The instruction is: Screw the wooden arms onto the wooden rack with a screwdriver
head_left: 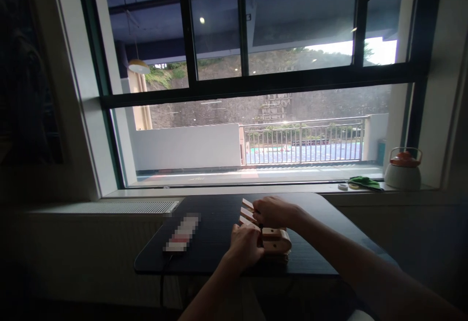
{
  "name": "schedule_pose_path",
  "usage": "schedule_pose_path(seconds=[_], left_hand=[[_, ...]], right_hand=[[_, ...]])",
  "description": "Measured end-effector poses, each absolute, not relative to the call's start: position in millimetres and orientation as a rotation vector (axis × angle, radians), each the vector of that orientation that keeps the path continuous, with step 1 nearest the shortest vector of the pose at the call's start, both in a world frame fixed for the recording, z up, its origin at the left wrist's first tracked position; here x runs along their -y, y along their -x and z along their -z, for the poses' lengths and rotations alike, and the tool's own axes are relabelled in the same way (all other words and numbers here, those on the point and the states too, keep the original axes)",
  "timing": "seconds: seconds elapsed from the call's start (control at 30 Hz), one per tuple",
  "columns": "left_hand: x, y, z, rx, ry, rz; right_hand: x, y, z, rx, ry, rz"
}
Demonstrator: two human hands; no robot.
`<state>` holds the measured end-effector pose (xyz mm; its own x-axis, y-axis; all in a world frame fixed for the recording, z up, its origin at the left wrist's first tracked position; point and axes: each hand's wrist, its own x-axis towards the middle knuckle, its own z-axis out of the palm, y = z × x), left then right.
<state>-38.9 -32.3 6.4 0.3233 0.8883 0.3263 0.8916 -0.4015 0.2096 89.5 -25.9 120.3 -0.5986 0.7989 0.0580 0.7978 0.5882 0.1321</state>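
A light wooden slatted piece (276, 247) with rounded ends and small dark holes lies on the dark table (215, 243). Several of its flat slats stick out to the left, beyond my hands. My left hand (246, 244) is closed around its near left side, the fingers bent over the wood. Just above and to the right, my right hand (276, 211) is curled with its fingertips pinched down among the slats. A small dark bit shows between the two hands; what it is I cannot make out. The fingertips of my right hand are partly hidden.
A blurred-out oblong object (183, 233) with a dark cable lies on the table's left. On the windowsill stand a pale kettle (403, 172) with an orange lid, a green cloth (365, 182) and a white ring (342, 187). A large window (266, 84) rises behind the table.
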Motion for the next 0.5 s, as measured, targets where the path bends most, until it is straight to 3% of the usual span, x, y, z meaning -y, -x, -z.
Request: schedule_pose_path(seconds=[0.5], left_hand=[[36, 37, -13, 1.800, 2.561, 0.606]], right_hand=[[27, -91, -123, -2.733, -1.443, -0.157]])
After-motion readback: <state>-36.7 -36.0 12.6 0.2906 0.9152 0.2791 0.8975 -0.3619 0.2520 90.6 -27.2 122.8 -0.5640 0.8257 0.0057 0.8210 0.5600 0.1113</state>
